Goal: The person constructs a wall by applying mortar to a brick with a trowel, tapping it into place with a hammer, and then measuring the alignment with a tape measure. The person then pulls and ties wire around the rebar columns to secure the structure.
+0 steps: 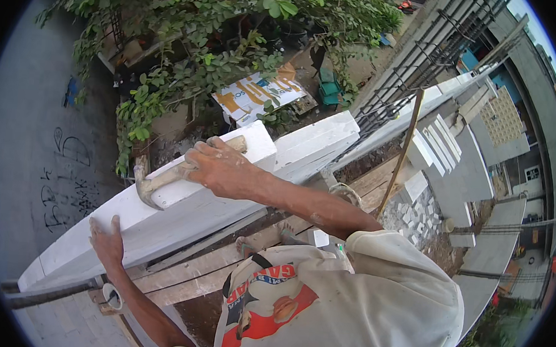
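Downward fisheye view from head height

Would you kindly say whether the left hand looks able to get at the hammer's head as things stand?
Probably yes: the left hand is on the white block wall near the hammer's head, and nothing seems to stand between them, though the right hand grips the handle.

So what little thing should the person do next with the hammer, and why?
Probably a gentle tap on the white block wall: the right hand grips the hammer with its head over the wall's top, and the left hand seems to rest against the near side, clear of the hammer.
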Tool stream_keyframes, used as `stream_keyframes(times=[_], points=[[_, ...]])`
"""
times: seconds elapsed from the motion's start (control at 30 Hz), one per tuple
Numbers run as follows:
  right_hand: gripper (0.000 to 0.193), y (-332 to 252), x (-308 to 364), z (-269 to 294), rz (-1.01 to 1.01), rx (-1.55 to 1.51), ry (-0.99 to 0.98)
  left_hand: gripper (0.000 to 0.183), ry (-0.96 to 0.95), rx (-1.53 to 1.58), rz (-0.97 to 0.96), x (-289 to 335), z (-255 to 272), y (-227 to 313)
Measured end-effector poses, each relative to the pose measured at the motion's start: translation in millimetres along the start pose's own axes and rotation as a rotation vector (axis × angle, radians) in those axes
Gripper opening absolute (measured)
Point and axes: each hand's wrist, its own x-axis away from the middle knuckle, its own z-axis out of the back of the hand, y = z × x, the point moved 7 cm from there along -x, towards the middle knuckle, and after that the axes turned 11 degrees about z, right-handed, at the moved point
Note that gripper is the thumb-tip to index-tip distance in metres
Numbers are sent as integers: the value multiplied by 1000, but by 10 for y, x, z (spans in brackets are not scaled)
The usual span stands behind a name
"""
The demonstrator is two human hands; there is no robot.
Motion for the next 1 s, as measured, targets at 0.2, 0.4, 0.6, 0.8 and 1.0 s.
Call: stream_keyframes(times=[0.2,0.4,0.6,0.8,1.0], points=[[19,-347,1928,-410,-557,-800,117,90,11,-86,136,75,-103,-323],[66,-477,5243,-1352,-1755,-847,39,66,462,253,-247,1661,-320,436],[19,799,7125,-1244,-1875,-536,787,67,-500,245,-624,2783,-1860,2179],[34,2836,8058,-716,-1914,-415,1604,68,-997,19,-466,3042,-2738,2724],[64,4253,9246,-233,-1656,309,1357,69,-1148,-122,-294,3021,-3256,2817]])
